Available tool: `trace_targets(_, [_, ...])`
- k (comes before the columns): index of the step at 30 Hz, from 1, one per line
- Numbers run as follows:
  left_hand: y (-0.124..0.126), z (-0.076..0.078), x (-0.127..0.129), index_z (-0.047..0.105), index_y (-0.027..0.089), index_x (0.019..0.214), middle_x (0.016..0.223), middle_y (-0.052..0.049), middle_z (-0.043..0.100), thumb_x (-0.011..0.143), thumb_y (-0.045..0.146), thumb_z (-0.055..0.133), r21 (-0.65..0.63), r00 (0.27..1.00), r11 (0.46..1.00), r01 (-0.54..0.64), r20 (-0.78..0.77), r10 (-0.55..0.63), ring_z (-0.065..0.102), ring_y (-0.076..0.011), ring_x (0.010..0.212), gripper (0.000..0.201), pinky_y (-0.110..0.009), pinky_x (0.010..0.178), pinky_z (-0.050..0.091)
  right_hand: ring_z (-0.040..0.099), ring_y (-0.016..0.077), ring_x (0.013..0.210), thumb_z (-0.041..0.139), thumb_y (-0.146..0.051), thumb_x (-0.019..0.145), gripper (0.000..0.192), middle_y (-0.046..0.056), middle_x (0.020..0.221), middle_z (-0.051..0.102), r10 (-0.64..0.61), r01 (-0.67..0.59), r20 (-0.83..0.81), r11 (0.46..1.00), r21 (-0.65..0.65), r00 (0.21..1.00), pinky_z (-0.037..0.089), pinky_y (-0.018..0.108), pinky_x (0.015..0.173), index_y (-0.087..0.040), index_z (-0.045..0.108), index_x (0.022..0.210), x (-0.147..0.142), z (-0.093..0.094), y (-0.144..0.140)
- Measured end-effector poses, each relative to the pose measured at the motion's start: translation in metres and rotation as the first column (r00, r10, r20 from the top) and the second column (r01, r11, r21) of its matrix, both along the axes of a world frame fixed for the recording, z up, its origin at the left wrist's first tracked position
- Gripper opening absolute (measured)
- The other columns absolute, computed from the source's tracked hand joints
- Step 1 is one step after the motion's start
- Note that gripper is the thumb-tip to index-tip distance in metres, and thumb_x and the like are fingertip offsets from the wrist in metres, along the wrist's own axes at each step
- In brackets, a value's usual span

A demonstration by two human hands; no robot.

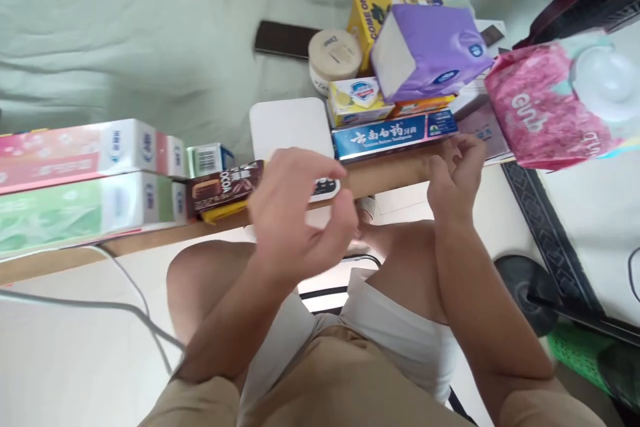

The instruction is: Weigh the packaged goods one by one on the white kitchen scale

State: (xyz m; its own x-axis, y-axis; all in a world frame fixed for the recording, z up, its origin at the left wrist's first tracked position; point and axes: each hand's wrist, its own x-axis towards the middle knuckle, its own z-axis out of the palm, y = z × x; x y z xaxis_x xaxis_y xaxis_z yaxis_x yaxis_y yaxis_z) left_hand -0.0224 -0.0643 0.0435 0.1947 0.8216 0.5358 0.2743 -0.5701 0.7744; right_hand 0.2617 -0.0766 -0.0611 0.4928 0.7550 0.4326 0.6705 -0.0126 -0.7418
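My left hand (295, 220) hovers over the front of a white flat device with a dark button panel, like a small scale (290, 123). Its thumb and forefinger are curved apart with nothing visible between them, and it hides part of the device. Just left of it lies a brown cocoa snack pack (223, 188). At the table edge, my right hand (456, 177) has loosely bent, parted fingers beside the right end of a blue toothpaste box (385, 137). I see nothing held there. Behind that box are a yellow soap box (359, 101) and a purple tissue pack (433, 50).
Pink and green cartons (75, 160) line the left table edge. Behind the device lie a dark phone-like slab (283, 39) and a round cream jar (334, 57). A pink pouch with a white cap (545, 107) stands at right. Cables (125, 307) hang below left.
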Motion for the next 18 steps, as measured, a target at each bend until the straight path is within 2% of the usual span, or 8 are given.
trace_targets(2, [0.013, -0.017, 0.037, 0.066, 0.021, 0.104, 0.105, -0.01, 0.075, 0.09, 0.021, 0.059, 0.11, 0.988, 0.993, -0.05, -0.138, 0.065, 0.068, -0.0254, 0.098, 0.016, -0.043, 0.089, 0.056, 0.058, 0.0285, 0.13, 0.057, -0.032, 0.08, 0.049, 0.012, 0.132, 0.058, 0.007, -0.007, -0.009, 1.0, -0.019, 1.0, 0.043, 0.061, 0.121, -0.02, 0.053, 0.127, 0.004, -0.003, 0.009])
trace_targets(4, [0.024, -0.035, 0.064, 0.067, 0.015, 0.117, 0.119, -0.015, 0.074, 0.091, 0.022, 0.056, 0.142, 0.93, 0.979, -0.143, -0.319, 0.182, 0.068, -0.0292, 0.113, 0.029, -0.046, 0.101, 0.055, 0.054, 0.0286, 0.137, 0.055, -0.031, 0.08, 0.05, 0.013, 0.137, 0.055, 0.001, -0.001, -0.007, 0.999, -0.053, 1.0, 0.038, 0.06, 0.126, -0.021, 0.049, 0.129, 0.002, -0.005, 0.016])
trace_targets(6, [0.032, -0.047, 0.081, 0.063, 0.009, 0.131, 0.133, -0.019, 0.069, 0.091, 0.025, 0.058, 0.084, 0.836, 0.969, -0.234, -0.491, 0.244, 0.063, -0.0345, 0.127, 0.044, -0.051, 0.113, 0.051, 0.048, 0.0295, 0.145, 0.054, -0.03, 0.081, 0.052, 0.012, 0.142, 0.052, -0.009, 0.009, 0.001, 0.995, -0.099, 1.0, 0.034, 0.061, 0.129, -0.023, 0.045, 0.132, -0.002, -0.006, 0.02])
trace_targets(8, [0.037, -0.053, 0.09, 0.056, 0.005, 0.143, 0.144, -0.022, 0.063, 0.089, 0.028, 0.062, -0.02, 0.764, 0.96, -0.28, -0.61, 0.21, 0.055, -0.0385, 0.14, 0.059, -0.054, 0.124, 0.043, 0.044, 0.0298, 0.148, 0.053, -0.03, 0.083, 0.053, 0.012, 0.146, 0.049, -0.003, 0.005, 0.013, 0.991, -0.136, 1.0, 0.033, 0.061, 0.129, -0.025, 0.041, 0.135, -0.006, -0.005, 0.022])
trace_targets(10, [0.042, -0.053, 0.093, 0.051, 0.007, 0.149, 0.15, -0.021, 0.059, 0.089, 0.03, 0.065, -0.085, 0.736, 0.958, -0.274, -0.66, 0.152, 0.049, -0.0391, 0.147, 0.065, -0.055, 0.129, 0.038, 0.041, 0.0301, 0.151, 0.051, -0.029, 0.084, 0.052, 0.013, 0.148, 0.046, 0.01, -0.006, 0.024, 0.988, -0.156, 1.0, 0.03, 0.061, 0.13, -0.026, 0.041, 0.135, -0.008, -0.004, 0.022])
trace_targets(14, [0.05, -0.052, 0.095, 0.055, 0.014, 0.144, 0.14, -0.018, 0.062, 0.083, 0.017, 0.068, -0.103, 0.709, 0.955, -0.277, -0.693, 0.131, 0.055, -0.0395, 0.137, 0.062, -0.057, 0.121, 0.045, 0.04, 0.0296, 0.149, 0.053, -0.028, 0.083, 0.05, 0.015, 0.148, 0.043, 0.02, -0.016, 0.021, 0.984, -0.179, 1.0, 0.029, 0.06, 0.132, -0.024, 0.045, 0.133, -0.005, -0.001, 0.019])
trace_targets(18, [0.056, -0.051, 0.091, 0.064, 0.018, 0.123, 0.125, -0.015, 0.064, 0.076, 0.013, 0.07, -0.107, 0.707, 0.962, -0.25, -0.7, 0.106, 0.061, -0.0377, 0.119, 0.048, -0.054, 0.105, 0.054, 0.046, 0.0295, 0.142, 0.054, -0.027, 0.084, 0.048, 0.014, 0.142, 0.045, 0.013, -0.011, 0.013, 0.987, -0.158, 1.0, 0.039, 0.059, 0.125, -0.025, 0.047, 0.131, -0.004, 0.007, 0.013])
